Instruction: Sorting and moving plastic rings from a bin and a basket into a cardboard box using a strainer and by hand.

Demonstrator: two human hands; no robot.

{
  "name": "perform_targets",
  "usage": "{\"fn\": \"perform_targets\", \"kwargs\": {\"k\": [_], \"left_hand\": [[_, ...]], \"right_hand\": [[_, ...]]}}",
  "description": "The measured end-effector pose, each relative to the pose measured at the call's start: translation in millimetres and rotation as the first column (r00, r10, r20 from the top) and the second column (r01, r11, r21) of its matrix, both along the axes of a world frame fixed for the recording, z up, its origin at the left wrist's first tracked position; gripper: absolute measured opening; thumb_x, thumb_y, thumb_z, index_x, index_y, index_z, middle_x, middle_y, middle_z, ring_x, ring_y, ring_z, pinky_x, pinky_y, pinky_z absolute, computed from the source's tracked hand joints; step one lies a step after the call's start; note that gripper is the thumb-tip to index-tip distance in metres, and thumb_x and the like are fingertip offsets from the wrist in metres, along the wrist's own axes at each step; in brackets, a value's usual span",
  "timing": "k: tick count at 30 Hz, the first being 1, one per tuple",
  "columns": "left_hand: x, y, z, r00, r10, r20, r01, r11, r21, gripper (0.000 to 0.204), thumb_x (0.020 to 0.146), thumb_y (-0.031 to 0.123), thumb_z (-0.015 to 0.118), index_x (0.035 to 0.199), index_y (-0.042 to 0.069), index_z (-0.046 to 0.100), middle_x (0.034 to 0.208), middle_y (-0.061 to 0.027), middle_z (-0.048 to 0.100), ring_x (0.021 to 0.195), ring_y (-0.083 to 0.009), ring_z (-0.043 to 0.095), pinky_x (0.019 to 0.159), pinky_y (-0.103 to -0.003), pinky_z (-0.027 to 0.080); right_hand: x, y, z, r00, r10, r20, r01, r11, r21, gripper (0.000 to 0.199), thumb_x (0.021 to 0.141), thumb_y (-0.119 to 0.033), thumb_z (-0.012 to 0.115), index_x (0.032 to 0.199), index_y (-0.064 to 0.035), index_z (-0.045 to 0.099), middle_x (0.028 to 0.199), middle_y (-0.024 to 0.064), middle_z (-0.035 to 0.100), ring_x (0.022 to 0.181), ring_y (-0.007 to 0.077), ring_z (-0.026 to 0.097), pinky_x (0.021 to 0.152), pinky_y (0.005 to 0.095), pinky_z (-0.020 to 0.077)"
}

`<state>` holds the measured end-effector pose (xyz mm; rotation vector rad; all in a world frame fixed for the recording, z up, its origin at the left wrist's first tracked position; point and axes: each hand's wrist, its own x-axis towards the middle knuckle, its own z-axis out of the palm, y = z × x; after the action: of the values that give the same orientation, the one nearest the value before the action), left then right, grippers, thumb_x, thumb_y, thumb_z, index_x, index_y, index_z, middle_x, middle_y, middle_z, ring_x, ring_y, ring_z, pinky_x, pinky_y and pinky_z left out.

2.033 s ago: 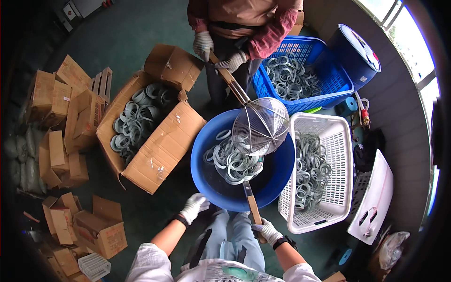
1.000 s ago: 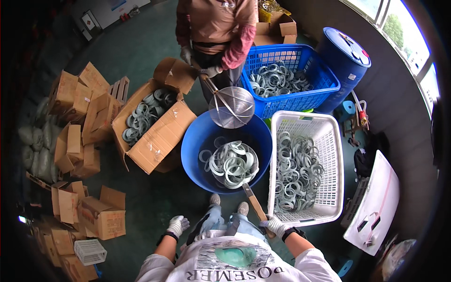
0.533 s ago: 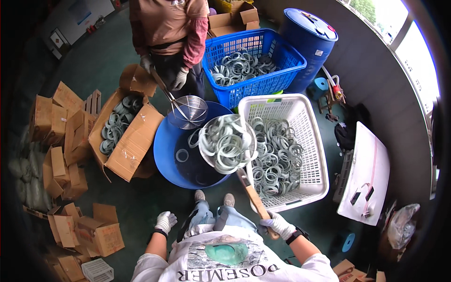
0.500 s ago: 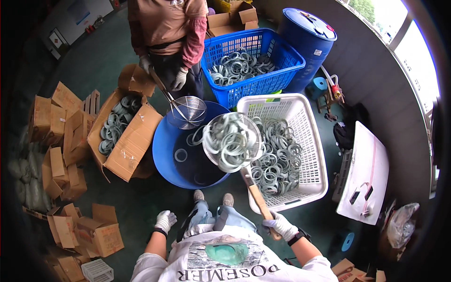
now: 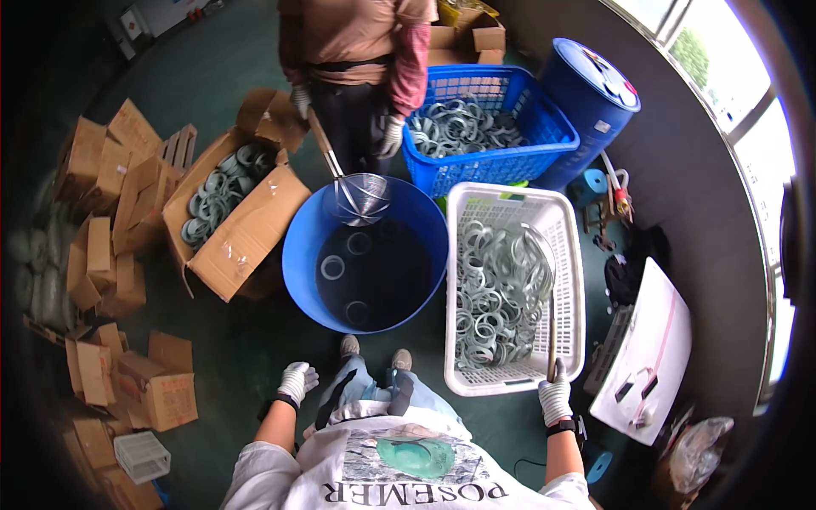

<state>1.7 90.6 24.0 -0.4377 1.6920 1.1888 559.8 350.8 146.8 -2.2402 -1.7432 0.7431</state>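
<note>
My right hand [image 5: 555,399], in a striped work glove, grips the handle of a long-handled strainer [image 5: 552,336]. Its bowl is tipped on edge over the white basket [image 5: 517,384], and motion blurs the rings coming out of it. Many grey-green rings [image 5: 489,327] lie heaped in that basket. My left hand [image 5: 297,382], also gloved, hangs empty in front of me with its fingers loosely bent and partly apart. Left of the basket stands a round blue tub [image 5: 297,272] of dark liquid, with several rings in it, one pale ring [image 5: 332,268] showing clearly.
Across the tub a person [image 5: 357,51] holds another wire strainer [image 5: 364,197] over it. A blue basket [image 5: 484,161] of rings and a blue barrel [image 5: 586,110] stand behind. An open carton [image 5: 246,234] of rings is at left, near more cartons [image 5: 157,391]. A white panel [image 5: 650,348] leans at right.
My right hand has swung the loaded strainer from the tub's edge rightward over the white basket and turned it, spilling rings. The view has shifted slightly. My left hand stays empty.
</note>
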Motion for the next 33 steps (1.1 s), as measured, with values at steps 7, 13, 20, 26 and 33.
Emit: {"fn": "perform_targets", "kwargs": {"k": [7, 13, 20, 26, 33], "left_hand": [[-15.3, -43.3, -14.6, 0.988, 0.15, 0.032, -0.147, 0.987, -0.07, 0.021, 0.083, 0.016, 0.06, 0.101, 0.012, 0.05, 0.081, -0.0113, 0.061, 0.071, -0.0288, 0.063, 0.062, -0.049, 0.054], [-28.7, -82.6, -34.2, 0.977, 0.211, 0.008, -0.209, 0.973, -0.094, 0.014, 0.083, 0.02, 0.058, 0.093, 0.012, 0.051, 0.075, -0.0084, 0.059, 0.062, -0.0235, 0.06, 0.056, -0.04, 0.052], [-79.3, -68.1, -52.9, 0.976, 0.178, 0.121, -0.156, 0.972, -0.175, 0.025, 0.083, 0.015, 0.059, 0.105, 0.012, 0.046, 0.088, -0.0121, 0.06, 0.074, -0.0295, 0.062, 0.063, -0.049, 0.054], [-140.3, -52.7, -39.6, 0.984, 0.142, 0.111, -0.132, 0.987, -0.09, 0.025, 0.084, 0.016, 0.06, 0.105, 0.013, 0.048, 0.091, -0.0113, 0.061, 0.076, -0.0276, 0.062, 0.063, -0.045, 0.055], [-198.1, -107.1, -60.4, 0.941, 0.309, 0.14, -0.284, 0.943, -0.173, 0.025, 0.082, 0.013, 0.062, 0.103, 0.017, 0.05, 0.088, -0.0107, 0.061, 0.071, -0.0283, 0.062, 0.06, -0.046, 0.054]], "right_hand": [[26.3, -3.4, -50.3, 0.928, -0.114, -0.355, 0.18, 0.971, 0.156, 0.073, 0.067, 0.008, 0.05, 0.137, -0.0075, 0.033, 0.112, 0.0113, 0.057, 0.096, 0.0201, 0.058, 0.083, 0.0265, 0.0449], [-72.3, -11.1, 81.1, 0.841, -0.103, -0.531, 0.099, 0.994, -0.037, 0.068, 0.07, 0.006, 0.043, 0.136, -0.0052, 0.032, 0.074, 0.0063, 0.049, 0.044, 0.0105, 0.042, 0.039, 0.0236, 0.0368], [-155.7, -38.5, 130.1, 0.853, 0.05, -0.519, -0.194, 0.955, -0.226, 0.074, 0.066, 0.009, 0.049, 0.136, -0.0059, 0.031, 0.083, 0.0076, 0.051, 0.055, 0.0119, 0.052, 0.045, 0.0241, 0.0452], [-292.8, 14.2, 57.2, 0.9, 0.184, -0.394, -0.369, 0.804, -0.466, 0.066, 0.072, -0.002, 0.058, 0.134, -0.0084, 0.035, 0.072, 0.0093, 0.055, 0.05, 0.0153, 0.053, 0.043, 0.0287, 0.0429], [-456.5, 76.5, -124.6, 0.963, 0.224, -0.151, -0.259, 0.6, -0.757, 0.01, 0.081, -0.005, 0.048, 0.09, -0.0015, 0.051, 0.059, 0.0111, 0.056, 0.044, 0.0229, 0.056, 0.038, 0.0353, 0.0436]]}}
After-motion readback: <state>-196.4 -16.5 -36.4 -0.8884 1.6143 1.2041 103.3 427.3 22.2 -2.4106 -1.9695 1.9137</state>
